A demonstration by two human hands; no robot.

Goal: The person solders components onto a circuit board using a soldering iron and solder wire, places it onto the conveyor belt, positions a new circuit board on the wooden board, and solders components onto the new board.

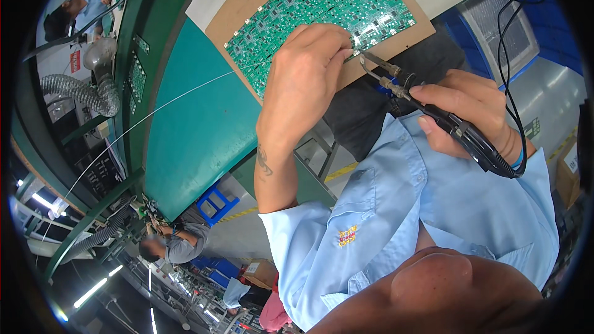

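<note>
A panel of green circuit boards [309,0] lies on a brown backing board [405,40] in front of me. Over its near edge is my left hand [306,71], its fingers pinched on a thin solder wire [179,94] that trails off to the left. My right hand [467,105] grips black-handled soldering tweezers [455,125]. Their two metal tips stand slightly apart beside my left fingertips, at the panel's near edge. Whether the tips touch a solder joint is too small to tell.
A teal work surface [198,111] spreads to the left. Black cables [507,43] hang at the right, near a blue crate [473,34]. A flexible metal duct [74,93] stands at far left. Other people work there, one in a grey shirt [185,244]. A blue stool [216,204] is below.
</note>
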